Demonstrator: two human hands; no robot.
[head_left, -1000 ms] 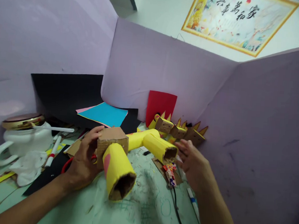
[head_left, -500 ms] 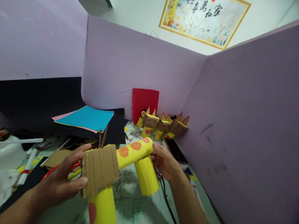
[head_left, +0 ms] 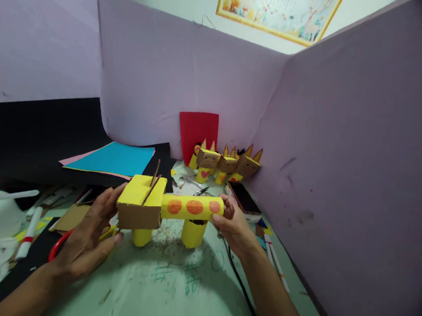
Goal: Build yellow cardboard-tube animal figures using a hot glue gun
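Note:
A yellow paper-roll animal (head_left: pixel 189 208) stands upright on two yellow roll legs on the pale green table (head_left: pixel 173 290). Its body is a horizontal roll with three orange spots, and its head is a cardboard box (head_left: pixel 140 206) with a yellow top and two thin sticks poking up. My left hand (head_left: pixel 88 233) grips the box head from the left. My right hand (head_left: pixel 233 224) holds the tail end of the spotted roll.
Three small finished cardboard figures (head_left: pixel 225 164) stand in the back corner by a red card (head_left: pixel 197 130). A phone (head_left: pixel 244 199) lies right of them. Blue and pink paper (head_left: pixel 113 158), red-handled scissors (head_left: pixel 58 246), markers (head_left: pixel 28 232) and a black cable (head_left: pixel 238 285) lie around. Purple partitions (head_left: pixel 341 152) wall the desk.
The paper animal was turned from lying with its legs pointing at me to standing on its legs. My right hand went from open beside it to gripping its rear end.

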